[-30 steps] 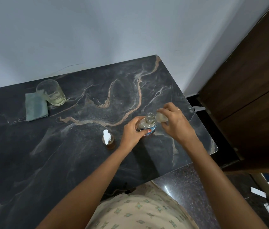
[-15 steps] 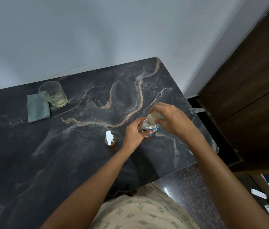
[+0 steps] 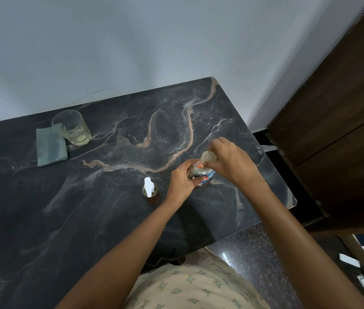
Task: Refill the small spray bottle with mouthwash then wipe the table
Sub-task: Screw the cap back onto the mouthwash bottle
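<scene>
- Clear plastic, blue label: the mouthwash bottle (image 3: 201,172) stands near the right edge of the dark marble-patterned table (image 3: 109,219), and both hands are on it.
- Left hand (image 3: 182,180) is wrapped round the bottle's body, fingers (image 3: 204,178) curled shut on the label, bracing it upright on the surface.
- Right hand (image 3: 232,162) comes in from the right-edge side, fingertips pinched closed on the pale translucent cap (image 3: 208,156), which sits right over the bottle's neck. Whether the cap is seated on the thread, I can't tell from this angle.
- My read: this is the capping step. To do it well, keep the left grip firm and low, hold the cap square to the neck, and turn with the fingertips only, so nothing tips or dribbles onto the surface.
- Just beside the left hand, toward the near edge, stands the small amber spray bottle with its white nozzle (image 3: 149,190), upright and untouched.
- Well apart, toward the far left of the table by the wall, a clear drinking glass (image 3: 72,128) holds a little pale liquid.
- Touching that glass, a folded grey-green cloth (image 3: 50,148) lies flat, my guess for the wipe, which isn't started yet.
</scene>
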A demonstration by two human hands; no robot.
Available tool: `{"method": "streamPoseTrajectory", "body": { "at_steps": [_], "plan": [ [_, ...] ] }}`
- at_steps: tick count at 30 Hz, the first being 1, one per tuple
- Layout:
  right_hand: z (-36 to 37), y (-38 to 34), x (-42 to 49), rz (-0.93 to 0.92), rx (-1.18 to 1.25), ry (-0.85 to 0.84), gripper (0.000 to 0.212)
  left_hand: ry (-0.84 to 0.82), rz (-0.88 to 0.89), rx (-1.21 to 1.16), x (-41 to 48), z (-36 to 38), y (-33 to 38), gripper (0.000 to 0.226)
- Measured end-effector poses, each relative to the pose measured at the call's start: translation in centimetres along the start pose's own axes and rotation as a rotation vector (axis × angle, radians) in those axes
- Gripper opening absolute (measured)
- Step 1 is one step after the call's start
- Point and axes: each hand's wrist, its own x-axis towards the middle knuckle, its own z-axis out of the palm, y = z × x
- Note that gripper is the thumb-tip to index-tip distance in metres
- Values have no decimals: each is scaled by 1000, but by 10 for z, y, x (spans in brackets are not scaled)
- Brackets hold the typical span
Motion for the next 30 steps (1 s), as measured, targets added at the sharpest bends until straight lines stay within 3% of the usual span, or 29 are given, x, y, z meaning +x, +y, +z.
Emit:
{"method": "streamPoseTrajectory", "body": {
  "at_steps": [4, 8, 16, 21, 24, 30],
  "plan": [
    [-5, 2, -4, -152, -34, -62, 49, 2, -6, 14, 0, 0, 0, 47],
    [-7, 4, -2, -256, 5, -131, 36, 5, -9, 16, 0, 0, 0, 46],
    [8, 0, -2, -28, 31, 18, 32, 1, -15, 4, -2, 0, 2, 45],
    [4, 3, -5, -136, -29, -38, 46, -1, -10, 25, -2, -1, 4, 47],
    [1, 4, -6, -195, -4, -66, 40, 4, -25, 26, -2, 0, 4, 47],
    [5, -1, -6, -87, 52, 5, 31, 11, -21, 37, -2, 1, 4, 46]
  ]
}}
